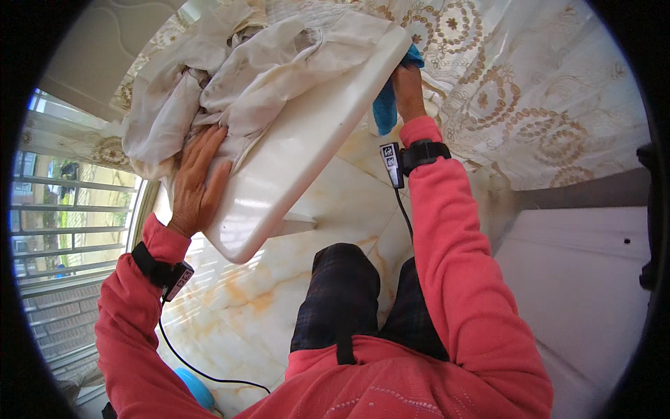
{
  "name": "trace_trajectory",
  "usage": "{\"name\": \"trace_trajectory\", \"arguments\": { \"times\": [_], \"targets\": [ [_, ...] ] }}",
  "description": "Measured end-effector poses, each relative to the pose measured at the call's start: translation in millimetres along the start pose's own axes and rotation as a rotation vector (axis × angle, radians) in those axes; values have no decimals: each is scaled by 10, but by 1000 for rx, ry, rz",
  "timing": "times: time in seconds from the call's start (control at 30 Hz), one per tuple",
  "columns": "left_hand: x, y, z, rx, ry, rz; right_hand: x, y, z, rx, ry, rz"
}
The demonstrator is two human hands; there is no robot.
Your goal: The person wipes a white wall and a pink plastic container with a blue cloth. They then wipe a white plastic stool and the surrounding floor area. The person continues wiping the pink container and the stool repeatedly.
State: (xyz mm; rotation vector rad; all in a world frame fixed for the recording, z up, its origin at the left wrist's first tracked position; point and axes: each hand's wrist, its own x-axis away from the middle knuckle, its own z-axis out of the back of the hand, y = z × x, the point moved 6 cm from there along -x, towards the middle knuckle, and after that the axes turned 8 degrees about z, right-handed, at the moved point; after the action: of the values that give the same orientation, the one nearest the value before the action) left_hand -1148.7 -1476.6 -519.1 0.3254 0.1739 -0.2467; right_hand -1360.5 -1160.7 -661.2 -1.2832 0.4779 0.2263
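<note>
A white plastic table or stool top [300, 150] stands tilted in the picture, with a heap of crumpled, sheer whitish cloth [269, 80] over its far left part. My left hand [200, 183] rests on the near left end, its fingers stretched out across the cloth and its thumb apart. At the right edge of the top, my right hand [409, 92] holds a blue cloth [384, 109] against the rim. Part of the blue cloth hangs down below the hand. The rim hides some of my right fingers.
Patterned sheer curtains [530, 91] hang at the far right. A barred window [73, 209] is on the left. Below lies a marbled tile floor [244, 300], with a blue round object [195, 387] at lower left. A white panel [572, 279] stands at right. Black cables [209, 379] run from both wrists.
</note>
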Motion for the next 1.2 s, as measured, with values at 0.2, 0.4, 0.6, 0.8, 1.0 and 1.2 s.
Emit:
{"name": "trace_trajectory", "arguments": {
  "times": [0.2,0.4,0.6,0.8,1.0,1.2],
  "targets": [
    [-24,36,-10,-63,-40,33,230,-270,-222,274,19,351],
    [-30,-5,-65,-99,-104,47,391,-331,-204,295,193,473],
    [-23,-37,-66,-150,-136,49,687,502,-436,352,30,157],
    [-19,-62,-82,-170,-147,61,1027,1612,-585,344,33,-141],
    [-24,-50,-68,-168,-153,67,1249,2213,-688,281,-73,-383],
    [-22,-85,-59,-189,-131,40,1221,2433,-629,401,-194,-522]
  ]
}}
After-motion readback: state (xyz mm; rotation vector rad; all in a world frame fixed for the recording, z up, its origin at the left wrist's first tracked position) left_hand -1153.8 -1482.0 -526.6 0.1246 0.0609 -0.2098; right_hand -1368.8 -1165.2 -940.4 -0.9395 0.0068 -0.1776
